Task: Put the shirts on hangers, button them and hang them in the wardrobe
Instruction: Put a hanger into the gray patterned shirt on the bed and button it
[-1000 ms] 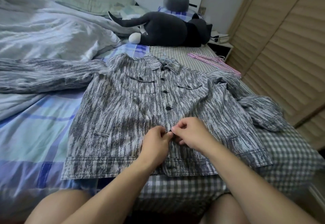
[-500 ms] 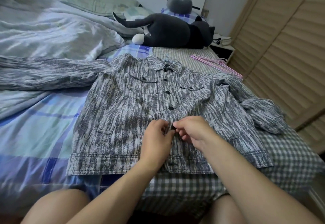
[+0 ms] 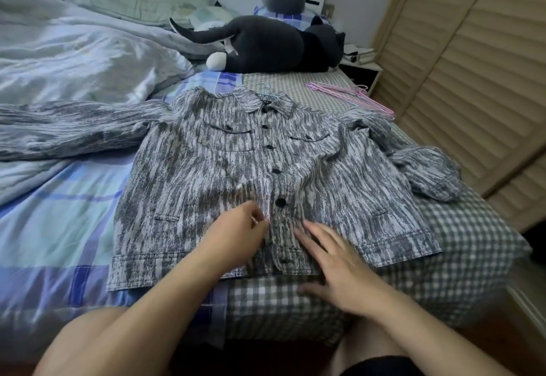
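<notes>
A grey-and-white streaked button-front shirt (image 3: 266,174) lies flat at frame centre on a bed (image 3: 443,257) with blue plaid and grey checked sheets. The left hand (image 3: 236,238), fingers curled, rests on its lower placket; the right hand (image 3: 339,266) lies spread over the hem. Pink wire hangers (image 3: 351,98) lie upper right, near louvred wooden wardrobe doors (image 3: 472,65). A dark plush cat (image 3: 266,44) rests at top centre.
</notes>
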Demonstrator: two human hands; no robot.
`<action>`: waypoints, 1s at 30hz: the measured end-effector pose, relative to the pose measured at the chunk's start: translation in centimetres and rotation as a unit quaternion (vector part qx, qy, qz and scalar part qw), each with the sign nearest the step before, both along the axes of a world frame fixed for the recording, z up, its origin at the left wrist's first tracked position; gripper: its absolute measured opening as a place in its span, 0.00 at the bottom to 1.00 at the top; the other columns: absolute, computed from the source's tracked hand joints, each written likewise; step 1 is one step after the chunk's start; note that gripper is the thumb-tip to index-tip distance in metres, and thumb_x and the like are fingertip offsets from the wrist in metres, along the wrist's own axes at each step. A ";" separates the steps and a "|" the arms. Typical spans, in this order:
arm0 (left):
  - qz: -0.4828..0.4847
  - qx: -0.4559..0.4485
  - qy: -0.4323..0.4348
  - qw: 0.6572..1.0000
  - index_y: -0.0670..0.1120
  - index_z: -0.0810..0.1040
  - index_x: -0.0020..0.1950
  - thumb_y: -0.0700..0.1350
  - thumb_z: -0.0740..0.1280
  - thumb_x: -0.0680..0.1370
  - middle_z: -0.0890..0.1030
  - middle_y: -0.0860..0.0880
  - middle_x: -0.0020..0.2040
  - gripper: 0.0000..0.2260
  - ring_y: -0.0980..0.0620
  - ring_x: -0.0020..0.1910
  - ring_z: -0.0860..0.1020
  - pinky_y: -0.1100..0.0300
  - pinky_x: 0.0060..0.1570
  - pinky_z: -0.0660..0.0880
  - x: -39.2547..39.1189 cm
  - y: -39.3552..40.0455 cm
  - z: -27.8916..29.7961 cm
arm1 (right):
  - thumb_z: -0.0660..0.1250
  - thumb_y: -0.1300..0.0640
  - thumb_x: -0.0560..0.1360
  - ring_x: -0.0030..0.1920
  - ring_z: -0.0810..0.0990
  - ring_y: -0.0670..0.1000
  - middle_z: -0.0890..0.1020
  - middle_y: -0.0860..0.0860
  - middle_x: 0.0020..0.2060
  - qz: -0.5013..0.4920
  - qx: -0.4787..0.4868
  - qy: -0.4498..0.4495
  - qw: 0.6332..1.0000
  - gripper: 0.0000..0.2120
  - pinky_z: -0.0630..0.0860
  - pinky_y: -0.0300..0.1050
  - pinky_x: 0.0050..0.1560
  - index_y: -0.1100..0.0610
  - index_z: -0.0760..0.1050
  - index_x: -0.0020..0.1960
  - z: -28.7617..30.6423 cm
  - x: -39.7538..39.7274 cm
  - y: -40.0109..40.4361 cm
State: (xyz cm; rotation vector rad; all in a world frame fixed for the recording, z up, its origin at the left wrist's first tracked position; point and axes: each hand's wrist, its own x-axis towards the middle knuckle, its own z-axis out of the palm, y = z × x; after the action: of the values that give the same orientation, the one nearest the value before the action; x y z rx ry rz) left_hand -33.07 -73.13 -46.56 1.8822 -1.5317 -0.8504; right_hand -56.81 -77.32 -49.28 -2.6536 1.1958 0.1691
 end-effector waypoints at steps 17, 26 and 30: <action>-0.015 -0.270 -0.216 0.938 0.50 0.83 0.47 0.47 0.68 0.79 0.76 0.56 0.43 0.05 0.53 0.45 0.74 0.59 0.47 0.71 -1.0 12.1 -1.8 | 0.69 0.61 0.77 0.50 0.74 0.39 0.77 0.36 0.46 0.015 -0.047 -0.228 0.972 0.12 0.69 0.32 0.51 0.48 0.84 0.57 4.1 -1.5 1.3; 0.370 0.024 0.498 0.784 0.38 0.81 0.52 0.42 0.68 0.81 0.85 0.45 0.40 0.07 0.50 0.39 0.81 0.59 0.39 0.78 -10.2 11.3 -7.6 | 0.75 0.64 0.73 0.47 0.78 0.42 0.78 0.38 0.42 -0.093 0.026 -0.343 0.935 0.14 0.76 0.42 0.51 0.46 0.78 0.44 -3.2 -0.9 2.6; 0.387 -0.022 0.536 0.750 0.38 0.80 0.49 0.42 0.70 0.81 0.83 0.44 0.39 0.07 0.50 0.39 0.81 0.60 0.38 0.78 -11.8 9.0 -6.1 | 0.72 0.58 0.77 0.29 0.75 0.38 0.80 0.47 0.34 -0.131 0.161 -0.338 0.918 0.05 0.69 0.30 0.30 0.50 0.79 0.46 -0.8 -0.6 1.6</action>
State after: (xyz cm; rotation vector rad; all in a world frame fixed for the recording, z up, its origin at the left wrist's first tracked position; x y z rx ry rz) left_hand -44.89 -64.11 -52.70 1.2954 -0.0303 -1.1173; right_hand -57.45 -75.72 -50.10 -1.9729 1.1291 -0.5121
